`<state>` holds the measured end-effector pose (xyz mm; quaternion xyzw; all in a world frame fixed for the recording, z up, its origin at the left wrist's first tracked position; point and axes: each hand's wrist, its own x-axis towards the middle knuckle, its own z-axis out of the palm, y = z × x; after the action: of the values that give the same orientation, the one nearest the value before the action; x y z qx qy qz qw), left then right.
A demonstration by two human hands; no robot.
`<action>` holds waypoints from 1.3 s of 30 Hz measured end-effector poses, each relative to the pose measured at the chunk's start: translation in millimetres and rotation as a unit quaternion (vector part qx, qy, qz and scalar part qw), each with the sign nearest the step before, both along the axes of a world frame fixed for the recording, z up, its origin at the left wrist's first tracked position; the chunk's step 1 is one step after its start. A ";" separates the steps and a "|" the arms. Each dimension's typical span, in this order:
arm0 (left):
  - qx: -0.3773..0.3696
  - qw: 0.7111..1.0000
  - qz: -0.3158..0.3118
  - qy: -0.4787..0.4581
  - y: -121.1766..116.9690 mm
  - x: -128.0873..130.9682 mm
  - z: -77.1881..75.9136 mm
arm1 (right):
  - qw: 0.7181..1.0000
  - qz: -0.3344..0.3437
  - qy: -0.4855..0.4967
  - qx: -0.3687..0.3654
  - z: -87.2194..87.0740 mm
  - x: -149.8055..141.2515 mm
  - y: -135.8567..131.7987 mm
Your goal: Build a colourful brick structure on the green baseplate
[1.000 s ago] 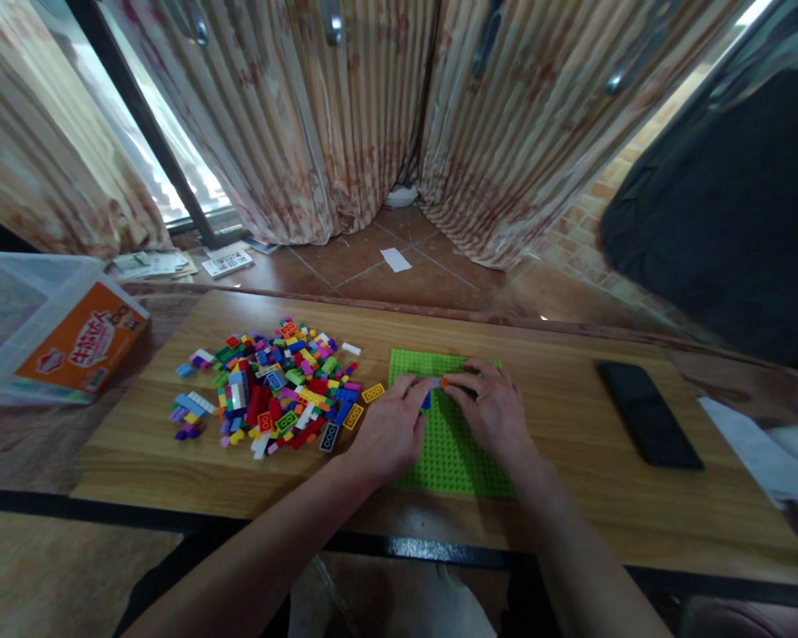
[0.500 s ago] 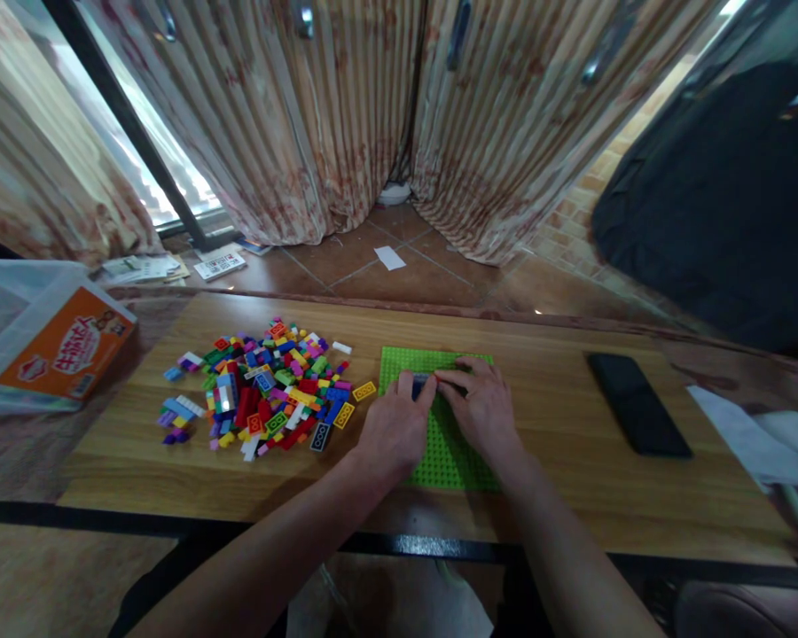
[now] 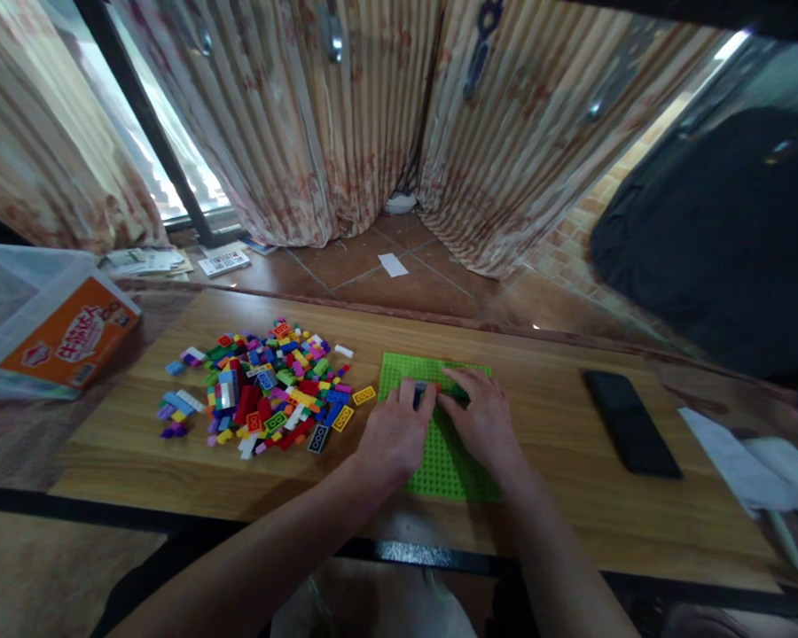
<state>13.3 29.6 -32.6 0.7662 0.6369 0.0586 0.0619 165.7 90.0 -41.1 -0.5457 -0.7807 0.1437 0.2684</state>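
A green studded baseplate (image 3: 449, 461) lies on the wooden table under both hands. My left hand (image 3: 395, 430) has its thumb and index finger closed about a dark blue brick (image 3: 418, 393) near the plate's upper left part. A small red-orange brick (image 3: 437, 387) peeks out beside the left thumb tip; fingers partly cover both bricks. On the right half of the plate, my right hand (image 3: 482, 415) is open, thumb and index finger apart, with the thumb tip close to the red-orange brick.
Left of the plate spreads a pile of loose colourful bricks (image 3: 285, 385); two yellow bricks lie nearest it. A clear plastic box (image 3: 46, 323) with an orange label stands at the far left. A black phone (image 3: 631, 424) and white paper (image 3: 718, 452) lie to the right.
My right index finger has lifted away from the small red-orange brick, widening the gap to the thumb. My left hand stays on the dark blue brick. The camera view has shifted slightly.
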 end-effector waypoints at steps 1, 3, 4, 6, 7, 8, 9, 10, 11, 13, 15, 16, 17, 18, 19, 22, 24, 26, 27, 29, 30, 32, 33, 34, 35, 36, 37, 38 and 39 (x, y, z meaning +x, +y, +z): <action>0.004 1.000 0.001 -0.003 -0.5 -0.4 -1.1 | 1.000 0.006 0.022 -0.005 0.7 5.6 1.9; 0.012 1.000 0.001 -0.011 -1.4 -1.2 -2.8 | 0.998 0.013 0.058 -0.016 2.1 19.0 6.1; 0.015 1.000 0.002 -0.016 -1.7 -1.6 -3.1 | 0.998 0.015 0.064 -0.023 2.6 25.8 8.1; 0.015 1.000 0.004 -0.026 -1.9 -2.1 -2.9 | 0.998 0.022 0.058 -0.032 2.6 37.5 11.5; 0.012 1.000 0.006 -0.028 -1.9 -2.3 -2.4 | 0.998 0.026 0.051 -0.033 2.0 41.8 12.7; 0.009 0.999 0.008 -0.029 -1.9 -2.5 -2.0 | 0.998 0.029 0.045 -0.031 1.2 44.7 13.6; 0.006 0.999 0.009 -0.030 -1.9 -2.7 -1.6 | 0.998 0.031 0.039 -0.027 0.3 46.3 14.2; 0.005 0.999 0.009 -0.031 -1.8 -2.8 -1.4 | 0.998 0.035 0.035 -0.025 -0.5 46.8 14.7; 0.005 0.999 0.011 -0.033 -1.8 -3.0 -1.4 | 0.998 0.038 0.032 -0.023 -1.3 46.5 15.1; 0.007 0.999 0.012 -0.042 -1.8 -3.3 -1.9 | 0.999 0.041 0.026 -0.020 -2.2 44.1 15.9; 0.007 0.999 0.012 -0.050 -1.7 -3.5 -2.6 | 0.999 0.040 0.021 -0.015 -2.2 40.6 16.6; 0.006 0.999 0.013 -0.050 -1.6 -3.6 -2.8 | 0.999 0.038 0.022 -0.013 -2.1 38.6 16.7; 0.005 0.999 0.013 -0.049 -1.5 -3.7 -2.8 | 0.999 0.038 0.024 -0.011 -1.9 36.5 16.6; 0.003 0.999 0.012 -0.046 -1.4 -3.7 -2.6 | 0.999 0.040 0.026 -0.011 -1.7 34.4 16.3; 0.000 0.999 0.013 -0.043 -1.2 -3.8 -2.3 | 0.999 0.041 0.026 -0.011 -1.7 32.2 15.8; -0.007 0.999 0.013 -0.039 -0.9 -3.8 -1.1 | 0.999 0.042 0.007 -0.013 -2.6 26.9 13.8; -0.006 0.999 0.015 -0.040 -0.8 -3.9 -0.8 | 0.999 0.040 -0.008 -0.015 -3.6 24.9 12.9; -0.002 0.999 0.015 -0.040 -1.0 -3.9 -1.1 | 0.999 0.038 -0.015 -0.018 -4.4 24.2 12.7; -0.001 0.999 0.015 -0.040 -1.2 -3.9 -1.3 | 0.999 0.037 -0.017 -0.019 -4.7 24.2 12.8; -0.003 0.999 0.013 -0.037 -1.6 -3.9 -1.6 | 0.999 0.033 -0.017 -0.021 -4.9 24.2 13.2; -0.005 0.999 0.013 -0.035 -1.7 -3.9 -1.6 | 0.999 0.031 -0.017 -0.021 -5.0 24.2 13.4; -0.005 1.000 0.013 -0.028 -1.8 -3.7 -1.0 | 0.999 0.030 -0.018 -0.020 -5.0 24.1 13.8; -0.004 1.000 0.009 -0.025 -1.7 -3.6 -0.4 | 0.999 0.031 -0.019 -0.018 -5.1 23.9 14.0; -0.003 1.000 0.005 -0.022 -1.4 -3.4 0.5 | 0.999 0.031 -0.020 -0.017 -5.1 23.8 14.2; -0.004 1.000 -0.002 -0.019 -1.1 -3.2 1.6 | 0.999 0.031 -0.021 -0.017 -5.2 23.7 14.3; -0.007 1.000 -0.009 -0.017 -0.7 -2.9 2.8 | 0.999 0.031 -0.022 -0.017 -5.4 23.6 14.6; -0.012 1.000 -0.017 -0.014 -0.3 -2.5 4.0 | 0.999 0.031 -0.022 -0.017 -5.7 23.5 14.8; -0.016 1.000 -0.023 -0.012 0.2 -2.1 5.2 | 0.999 0.031 -0.022 -0.018 -6.2 23.4 15.1; -0.021 0.999 -0.027 -0.009 0.7 -1.6 6.3 | 0.999 0.030 -0.022 -0.018 -6.7 23.4 15.4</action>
<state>11.7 30.3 -26.3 0.7809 0.6168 0.0510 0.0852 189.2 105.4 -47.8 -0.5296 -0.7998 0.1535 0.2373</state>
